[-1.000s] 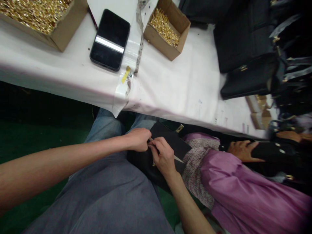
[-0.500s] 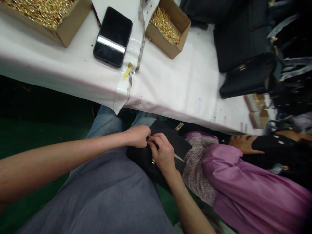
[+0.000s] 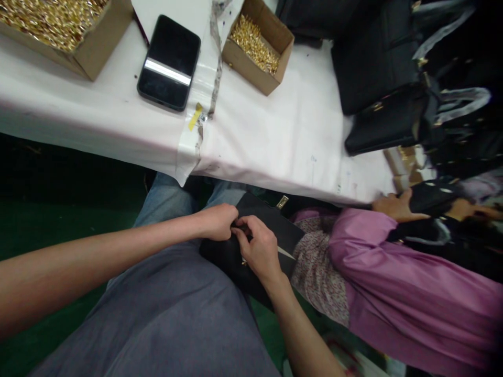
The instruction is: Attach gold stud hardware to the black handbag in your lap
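A black bag [image 3: 223, 256] lies on my lap, its flat dark flap [image 3: 271, 220] spread towards the table. At the flap's far edge sits a gold clasp plate [image 3: 282, 202]. My left hand [image 3: 220, 221] is closed at the bag's edge, fingertips turned inwards and mostly hidden. Right beside it, my right hand [image 3: 260, 246] pinches with thumb and forefinger, the tips almost meeting the left hand. What lies between the fingers is too small and dark to tell. A small gold fitting [image 3: 243, 262] shows on the bag under my right hand.
On the white-covered table [image 3: 271, 141] are a phone [image 3: 168, 63], a small carton [image 3: 261, 73] of gold pieces and a larger carton [image 3: 88, 57] of gold pieces. Black handbags [image 3: 377, 68] stand at the right. A co-worker's purple sleeve [image 3: 393, 267] is close on my right.
The view has shifted slightly, moving the table things left in the picture. My hands stay together at the same spot on the bag. The co-worker's hand and black work have moved.
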`<state>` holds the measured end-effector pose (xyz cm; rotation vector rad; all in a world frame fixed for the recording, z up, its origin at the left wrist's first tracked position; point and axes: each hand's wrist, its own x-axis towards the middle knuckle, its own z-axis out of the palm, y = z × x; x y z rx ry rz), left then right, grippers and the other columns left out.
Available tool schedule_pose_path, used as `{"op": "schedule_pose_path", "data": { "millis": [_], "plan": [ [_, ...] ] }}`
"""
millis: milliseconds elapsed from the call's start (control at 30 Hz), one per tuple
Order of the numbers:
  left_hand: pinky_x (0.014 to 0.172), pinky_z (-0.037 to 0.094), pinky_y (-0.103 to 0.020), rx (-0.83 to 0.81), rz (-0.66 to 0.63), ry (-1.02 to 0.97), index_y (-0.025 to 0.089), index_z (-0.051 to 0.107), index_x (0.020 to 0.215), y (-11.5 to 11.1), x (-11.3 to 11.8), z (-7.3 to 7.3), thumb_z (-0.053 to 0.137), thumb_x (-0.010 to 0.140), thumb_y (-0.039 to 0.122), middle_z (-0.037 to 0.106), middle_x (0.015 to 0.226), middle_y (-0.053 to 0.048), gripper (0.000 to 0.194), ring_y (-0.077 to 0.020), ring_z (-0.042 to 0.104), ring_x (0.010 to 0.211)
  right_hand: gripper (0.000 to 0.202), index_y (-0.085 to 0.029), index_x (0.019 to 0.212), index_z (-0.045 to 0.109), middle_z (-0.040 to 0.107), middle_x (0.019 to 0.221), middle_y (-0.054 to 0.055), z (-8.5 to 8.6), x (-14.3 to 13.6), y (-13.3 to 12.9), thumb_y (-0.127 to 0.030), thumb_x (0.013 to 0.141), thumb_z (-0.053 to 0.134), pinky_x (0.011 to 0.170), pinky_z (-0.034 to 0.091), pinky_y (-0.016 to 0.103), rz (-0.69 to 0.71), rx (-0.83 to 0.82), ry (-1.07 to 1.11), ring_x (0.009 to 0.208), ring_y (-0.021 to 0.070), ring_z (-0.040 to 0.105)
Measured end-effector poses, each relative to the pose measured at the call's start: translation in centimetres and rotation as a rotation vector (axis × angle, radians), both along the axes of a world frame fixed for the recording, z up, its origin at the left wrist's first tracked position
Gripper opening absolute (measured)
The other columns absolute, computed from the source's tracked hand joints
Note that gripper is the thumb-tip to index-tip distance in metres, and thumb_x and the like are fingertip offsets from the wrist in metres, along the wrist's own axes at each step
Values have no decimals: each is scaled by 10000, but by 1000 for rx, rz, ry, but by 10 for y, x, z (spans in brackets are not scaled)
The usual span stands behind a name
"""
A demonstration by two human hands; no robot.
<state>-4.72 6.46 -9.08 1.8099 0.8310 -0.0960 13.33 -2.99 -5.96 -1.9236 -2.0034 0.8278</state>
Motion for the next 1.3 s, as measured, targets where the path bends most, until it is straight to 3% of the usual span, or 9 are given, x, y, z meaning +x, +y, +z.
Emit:
{"op": "schedule_pose_path", "data": {
  "millis": [200, 467, 667, 967, 1300],
  "plan": [
    [633, 440, -320, -31, -42, -3, 173, 751, 984, 3, -5, 7, 693, 929, 91, 799, 938, -105, 114, -276, 767, 886, 50, -263, 1091, 713, 777, 1058, 48, 5, -2, 4, -251, 1043, 721, 876, 516, 408, 6, -2, 5, 973, 261, 705],
    [612, 435, -310, -36, -83, -53, 158, 722, 997, 7, -12, 1, 645, 938, 81, 802, 952, -108, 124, -251, 746, 832, 87, -258, 1082, 713, 760, 1019, 29, 8, -2, 7, -230, 1011, 755, 836, 500, 392, 14, -17, 31, 917, 236, 673],
    [611, 458, -315, -72, -118, -70, 171, 707, 974, 12, -12, 1, 674, 849, 99, 807, 959, -107, 148, -268, 751, 828, 118, -250, 1092, 707, 763, 1037, 27, 8, -1, 10, -227, 996, 772, 849, 497, 379, 27, -33, 42, 963, 238, 686],
    [642, 504, -335, -83, -73, -31, 148, 733, 1046, 7, -7, 14, 690, 832, 78, 821, 1012, -143, 229, -319, 786, 893, 165, -250, 1064, 702, 759, 1015, 13, 9, -2, 13, -203, 937, 797, 810, 471, 358, -10, -58, 78, 957, 230, 683],
    [644, 486, -354, -24, 0, -91, 179, 666, 970, -5, -8, 11, 629, 821, 41, 803, 989, -160, 206, -364, 794, 934, 174, -254, 1071, 680, 730, 1020, 4, 12, -2, 12, -181, 954, 786, 839, 472, 365, -14, -81, 75, 983, 233, 663]
  ]
}}
